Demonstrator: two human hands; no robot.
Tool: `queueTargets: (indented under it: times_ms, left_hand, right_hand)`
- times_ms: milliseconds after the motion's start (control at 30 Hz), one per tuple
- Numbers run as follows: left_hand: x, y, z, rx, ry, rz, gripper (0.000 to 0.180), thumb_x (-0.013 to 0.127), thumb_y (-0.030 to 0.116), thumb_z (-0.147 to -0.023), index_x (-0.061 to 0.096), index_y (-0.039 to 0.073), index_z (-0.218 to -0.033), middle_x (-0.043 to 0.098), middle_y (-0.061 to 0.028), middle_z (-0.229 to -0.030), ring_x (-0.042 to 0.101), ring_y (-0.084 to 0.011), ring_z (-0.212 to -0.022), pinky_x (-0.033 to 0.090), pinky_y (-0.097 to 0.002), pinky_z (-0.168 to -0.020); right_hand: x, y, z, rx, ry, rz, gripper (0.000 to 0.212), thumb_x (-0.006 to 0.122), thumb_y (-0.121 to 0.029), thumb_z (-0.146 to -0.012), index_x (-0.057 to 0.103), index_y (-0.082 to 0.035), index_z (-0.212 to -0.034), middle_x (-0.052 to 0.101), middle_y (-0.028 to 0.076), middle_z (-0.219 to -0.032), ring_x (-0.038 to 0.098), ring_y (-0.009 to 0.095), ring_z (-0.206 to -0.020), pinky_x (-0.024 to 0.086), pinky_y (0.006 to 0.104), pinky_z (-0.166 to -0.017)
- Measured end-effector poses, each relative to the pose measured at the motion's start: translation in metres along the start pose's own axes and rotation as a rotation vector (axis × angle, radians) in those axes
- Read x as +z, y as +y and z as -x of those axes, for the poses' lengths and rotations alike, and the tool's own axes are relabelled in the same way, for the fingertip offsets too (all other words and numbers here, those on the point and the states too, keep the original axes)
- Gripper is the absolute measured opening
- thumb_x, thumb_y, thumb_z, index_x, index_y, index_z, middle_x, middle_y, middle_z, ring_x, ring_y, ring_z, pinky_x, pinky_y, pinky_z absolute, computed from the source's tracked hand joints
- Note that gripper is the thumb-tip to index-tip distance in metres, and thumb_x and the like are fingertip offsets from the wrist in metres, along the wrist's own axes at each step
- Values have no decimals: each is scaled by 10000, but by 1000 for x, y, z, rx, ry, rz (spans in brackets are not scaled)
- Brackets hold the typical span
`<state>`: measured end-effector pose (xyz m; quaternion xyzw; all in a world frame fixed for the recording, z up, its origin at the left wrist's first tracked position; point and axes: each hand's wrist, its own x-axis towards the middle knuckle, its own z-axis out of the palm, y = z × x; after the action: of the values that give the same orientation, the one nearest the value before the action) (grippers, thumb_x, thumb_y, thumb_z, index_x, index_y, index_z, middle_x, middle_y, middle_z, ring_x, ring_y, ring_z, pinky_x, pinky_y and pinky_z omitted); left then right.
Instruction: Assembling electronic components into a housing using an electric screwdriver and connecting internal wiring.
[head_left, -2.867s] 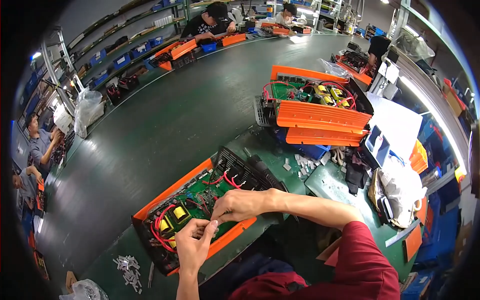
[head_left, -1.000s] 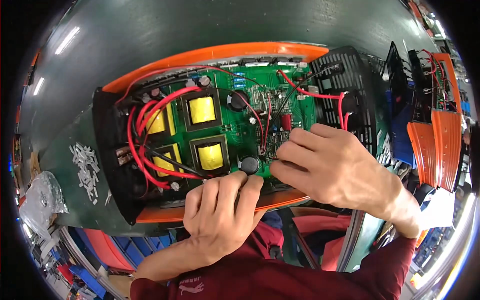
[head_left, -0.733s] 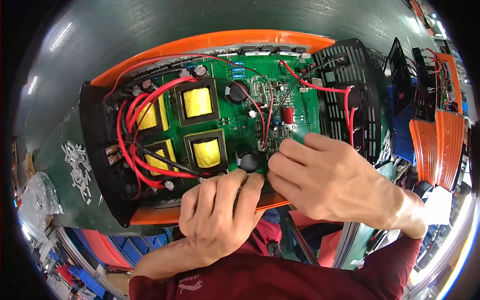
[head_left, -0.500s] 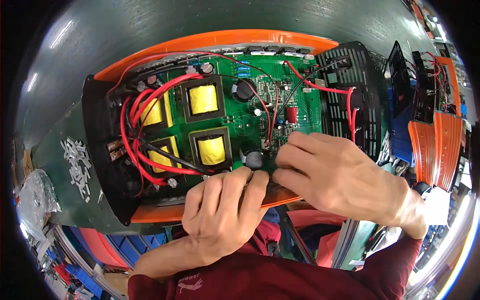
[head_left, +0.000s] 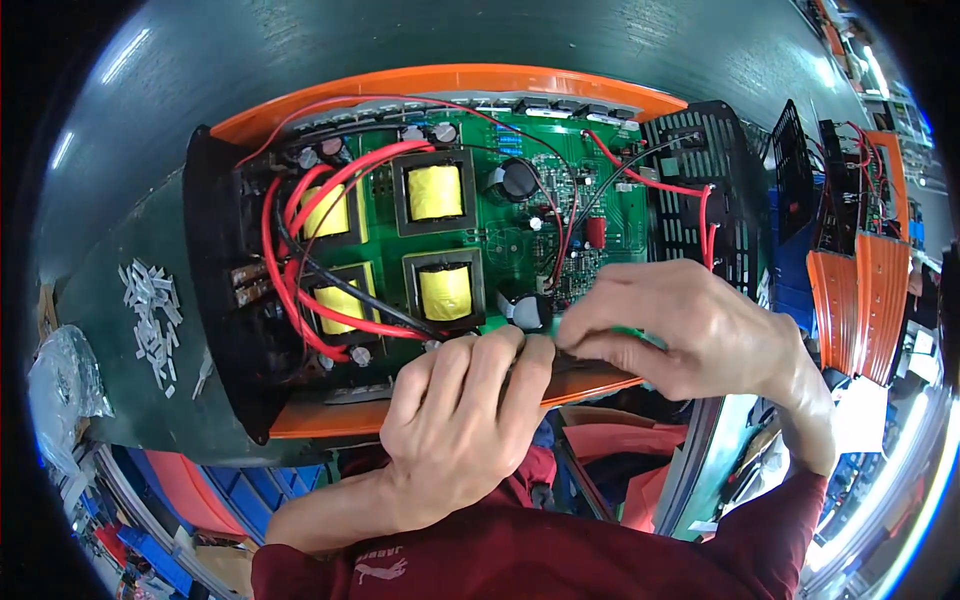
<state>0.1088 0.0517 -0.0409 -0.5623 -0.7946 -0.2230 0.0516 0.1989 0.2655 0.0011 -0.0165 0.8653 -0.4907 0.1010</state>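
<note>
An open device case with orange side walls (head_left: 480,80) holds a green circuit board (head_left: 490,215) with yellow-wrapped transformers (head_left: 437,192), thick red cables (head_left: 340,175) and black capacitors (head_left: 515,180). Over the near orange wall, my left hand (head_left: 460,405) bends its fingers inward, close together, beside the nearer capacitor (head_left: 530,312). Its fingertips are hidden inside the case. My right hand (head_left: 690,325) reaches in from the right, thumb and forefinger meeting in a pinch just right of that capacitor. Whatever lies between those fingertips is too small or covered to make out.
Small pale pieces (head_left: 152,320) lie in a pile on the green table left of the case. A clear plastic bag (head_left: 65,390) sits at the far left. A black vented end panel (head_left: 700,225) closes the right end. More orange cases (head_left: 860,300) stand farther right.
The case appears slightly farther right in view. My right hand has tilted, so a gap shows between its thumb and fingers behind the pinch. My left hand stays at the near wall.
</note>
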Motion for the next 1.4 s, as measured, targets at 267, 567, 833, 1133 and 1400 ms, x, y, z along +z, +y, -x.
queueTargets:
  times_ms: [267, 567, 833, 1133, 1400]
  left_hand:
    - [-10, -8, 3, 11, -27, 141, 243, 718, 231, -833, 713, 135, -1055, 648, 15, -986, 623, -145, -825, 445, -293, -755]
    - [-9, -12, 5, 37, -14, 152, 206, 724, 193, -837, 723, 124, -1031, 664, 3, -993, 635, -137, -814, 444, -282, -733]
    - [-9, -14, 7, 68, -16, 136, 158, 719, 150, -831, 719, 122, -986, 658, 4, -986, 637, -138, -811, 454, -277, -717]
    - [-10, -14, 4, 79, -18, 162, 166, 723, 144, -833, 718, 115, -997, 661, -6, -999, 643, -149, -846, 463, -288, -736]
    - [-27, -26, 24, 51, 27, 464, 369, 878, 197, -726, 727, 126, -1056, 688, -19, -1020, 655, -207, -855, 502, -345, -758]
  right_hand:
    - [2, 3, -10, 116, 53, 226, 180, 755, -19, -827, 641, -14, -967, 654, 116, -901, 673, 315, -816, 545, 392, -706]
    - [-8, -8, -6, 174, 41, 515, 185, 767, -69, -799, 629, -38, -918, 625, 101, -816, 655, 305, -774, 527, 410, -670]
    - [11, -5, -13, 241, 67, 518, 298, 849, -167, -726, 601, -70, -860, 630, 59, -781, 658, 285, -758, 519, 411, -632]
    - [-22, -33, -9, 115, 194, 687, 232, 794, -37, -762, 672, -54, -959, 658, 83, -826, 670, 279, -785, 534, 364, -705]
    - [0, -23, 39, 502, 860, 689, 216, 604, -16, -1004, 690, -43, -1201, 705, 72, -1138, 655, 166, -1067, 489, 283, -940]
